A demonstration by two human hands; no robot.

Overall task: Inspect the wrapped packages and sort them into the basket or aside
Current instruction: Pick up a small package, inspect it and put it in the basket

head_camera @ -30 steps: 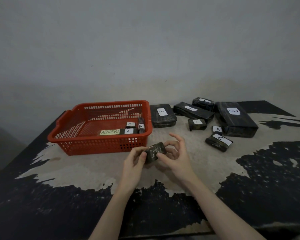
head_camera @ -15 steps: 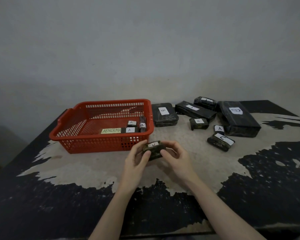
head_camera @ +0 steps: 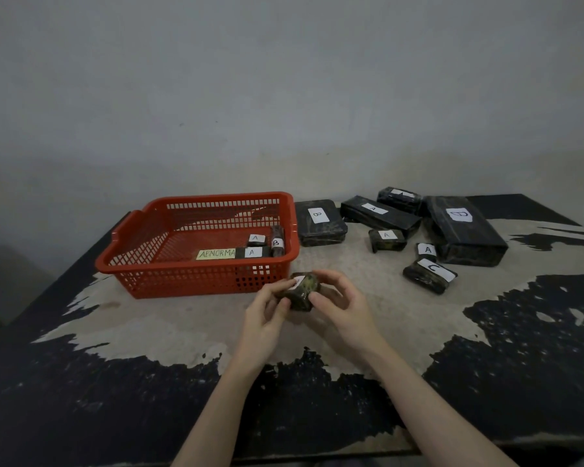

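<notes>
Both our left hand (head_camera: 267,311) and right hand (head_camera: 343,306) pinch the small package (head_camera: 302,291), now turned label-up beside the basket (head_camera: 196,281), so inspection continues.

Your basket (head_camera: 196,274) sits on the surface (head_camera: 182,332), to the left. Three small packages (head_camera: 262,246) lie in its right end, next to a paper tag (head_camera: 215,254). Just right of the basket lies the package marked B (head_camera: 320,222). More packages sit farther right, with the biggest package (head_camera: 462,229) at the far right end. The package marked C (head_camera: 429,275) lies nearest you on that side. Your two hands (head_camera: 267,313) hold a small package (head_camera: 302,291) between them, just in front of the basket's right corner.
</notes>
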